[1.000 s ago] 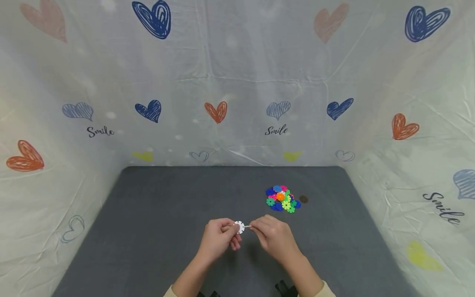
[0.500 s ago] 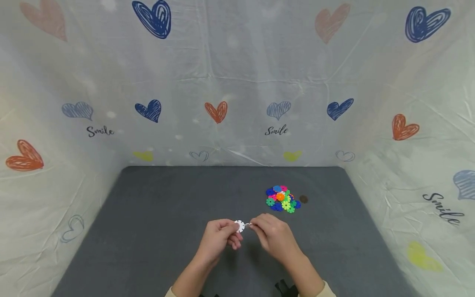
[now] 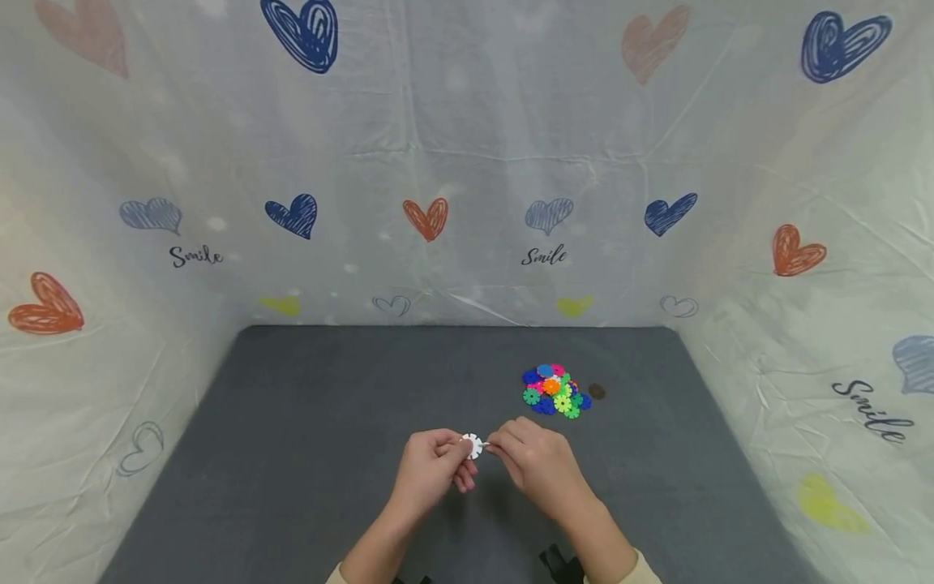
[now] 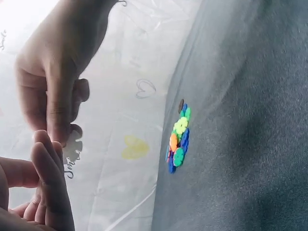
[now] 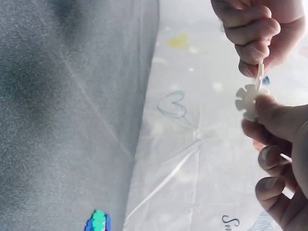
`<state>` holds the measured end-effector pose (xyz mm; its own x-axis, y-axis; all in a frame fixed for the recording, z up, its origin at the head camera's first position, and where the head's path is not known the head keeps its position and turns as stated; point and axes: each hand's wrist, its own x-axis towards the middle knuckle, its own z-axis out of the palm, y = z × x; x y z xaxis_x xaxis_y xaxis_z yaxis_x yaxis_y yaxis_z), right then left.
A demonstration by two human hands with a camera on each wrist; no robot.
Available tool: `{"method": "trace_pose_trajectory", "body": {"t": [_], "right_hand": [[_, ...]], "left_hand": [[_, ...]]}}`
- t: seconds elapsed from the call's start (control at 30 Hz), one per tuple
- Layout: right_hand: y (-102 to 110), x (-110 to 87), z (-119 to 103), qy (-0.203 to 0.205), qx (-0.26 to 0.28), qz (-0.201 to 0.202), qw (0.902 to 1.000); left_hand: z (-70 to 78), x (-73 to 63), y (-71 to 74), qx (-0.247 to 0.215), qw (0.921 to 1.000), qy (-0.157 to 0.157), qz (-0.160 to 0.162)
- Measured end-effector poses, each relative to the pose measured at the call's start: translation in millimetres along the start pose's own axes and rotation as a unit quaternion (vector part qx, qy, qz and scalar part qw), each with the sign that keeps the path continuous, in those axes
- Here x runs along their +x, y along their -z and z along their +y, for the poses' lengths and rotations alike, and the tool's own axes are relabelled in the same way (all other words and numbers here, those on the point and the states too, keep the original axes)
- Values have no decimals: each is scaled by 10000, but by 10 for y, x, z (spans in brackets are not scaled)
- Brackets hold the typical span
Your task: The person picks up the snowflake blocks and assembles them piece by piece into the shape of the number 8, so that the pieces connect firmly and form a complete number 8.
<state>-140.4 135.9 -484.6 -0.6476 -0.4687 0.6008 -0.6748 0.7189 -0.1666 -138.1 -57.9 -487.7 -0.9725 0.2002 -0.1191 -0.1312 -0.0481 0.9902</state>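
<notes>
Two white snowflake building discs with notched rims are held up close together over the table. My left hand [image 3: 430,466] pinches one snowflake disc [image 3: 474,445] between thumb and fingers, its flat face toward the head camera. Opposite it, my right hand [image 3: 537,466] pinches the second snowflake disc [image 5: 247,100], which looks edge-on from the head. In the right wrist view, the left hand's disc [image 5: 260,77] appears as a thin edge meeting the rim of the right hand's disc. Fingers hide part of both discs; it is hard to tell how deep their notches sit together.
A pile of colourful snowflake discs [image 3: 552,388] lies on the dark grey tabletop [image 3: 350,389], beyond the right hand. Beside the pile is a brown round disc [image 3: 597,392]. White sheeting [image 3: 467,178] printed with hearts surrounds the table at the back and sides.
My right hand has shifted slightly left, and the gap between its fingertips and the left hand's disc has narrowed. The left hand and the pile stay nearly in place.
</notes>
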Motion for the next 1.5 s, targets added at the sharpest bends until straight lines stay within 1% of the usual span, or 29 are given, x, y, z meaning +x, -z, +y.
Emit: {"method": "trace_pose_trajectory", "body": {"t": [0.1, 0.2, 0.27, 0.33, 0.37, 0.47, 0.53, 0.63, 0.7, 0.73, 0.8, 0.87, 0.93, 0.97, 1.03, 1.1, 1.17, 1.23, 1.27, 1.33, 1.4, 1.5], "right_hand": [[31, 10, -5, 182, -5, 2, 9998], [56, 38, 15, 414, 174, -16, 9990], [59, 50, 46, 429, 538, 24, 9976], [52, 46, 82, 208, 1083, 104, 9938], [43, 35, 102, 59, 1376, 170, 9903], [-9, -25, 153, -418, 2187, 375, 9742], [-52, -72, 180, -584, 2424, 457, 9673], [-99, -128, 203, -780, 2578, 497, 9618], [-116, -155, 211, -890, 2592, 525, 9603], [-119, -165, 212, -960, 2596, 515, 9596], [-124, -183, 217, -1083, 2648, 468, 9570], [-132, -198, 226, -1111, 2746, 423, 9542], [-148, -213, 239, -1119, 2892, 357, 9500], [-158, -222, 249, -1137, 2972, 307, 9475], [-175, -240, 281, -1281, 3072, 215, 9427], [-188, -262, 342, -1689, 3011, 181, 9383], [-197, -283, 448, -2283, 2738, 247, 9340], [-212, -305, 602, -2957, 2260, 416, 9272], [-223, -318, 691, -3289, 2001, 477, 9217], [-259, -347, 879, -3831, 1436, 463, 9113], [-306, -379, 1057, -4249, 992, 255, 8994], [-379, -422, 1259, -4618, 600, -264, 8845]], "left_hand": [[16, -8, -11, 189, 9997, -86, -113], [14, -3, -7, 49, 9996, -16, -274], [2, 1, 0, -102, 9994, 91, -312], [-19, 3, 7, -235, 9991, 212, -264], [-41, 7, 9, -312, 9989, 256, -231], [-87, 13, 7, -452, 9983, 360, -111], [-108, 13, 3, -489, 9979, 407, -107], [-124, 10, -4, -344, 9981, 470, -224], [-137, 7, -4, 78, 9991, 333, -259], [-150, 10, -4, 316, 9990, 189, -253], [-176, 21, -5, 790, 9964, -227, -224], [-200, 38, -11, 1142, 9911, -658, -165], [-224, 57, -24, 1218, 9879, -948, -149], [-235, 66, -32, 1193, 9875, -1016, -141], [-257, 83, -47, 1050, 9894, -1003, -60], [-276, 90, -51, 907, 9914, -937, 125], [-290, 98, -50, 734, 9937, -780, 335], [-299, 107, -43, 584, 9948, -657, 521], [-304, 112, -38, 505, 9951, -608, 589], [-316, 129, -29, 322, 9960, -508, 659], [-329, 140, -19, 148, 9963, -507, 675], [-346, 149, -11, 22, 9962, -534, 682]]}}
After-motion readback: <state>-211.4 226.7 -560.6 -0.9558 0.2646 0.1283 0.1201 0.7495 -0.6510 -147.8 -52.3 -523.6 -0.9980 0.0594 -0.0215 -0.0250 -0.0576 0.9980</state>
